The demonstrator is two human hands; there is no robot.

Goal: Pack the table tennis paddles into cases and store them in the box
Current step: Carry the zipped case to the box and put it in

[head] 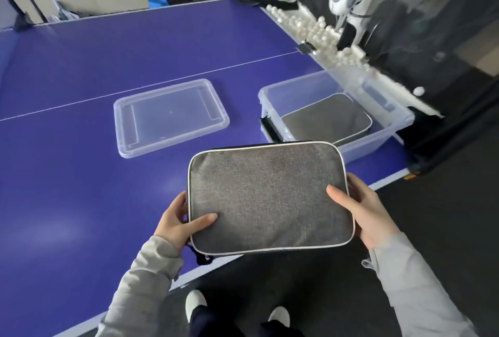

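Stretching across the view is a blue surface [81, 72] with white lines. At 2 o'clock on it sits a clear box [388, 126], open, with one grey case [326, 117] lying inside. At 10 o'clock from the hands the clear lid [170, 117] lies flat, well apart from the box. A second grey case [270, 199], white-edged and closed, is held level over the near edge. The left hand [175, 223] grips its 9 o'clock side, the right hand [364, 212] its 3 o'clock side, fingers wrapped under and thumbs on top. White balls [310, 28] line the far edge.
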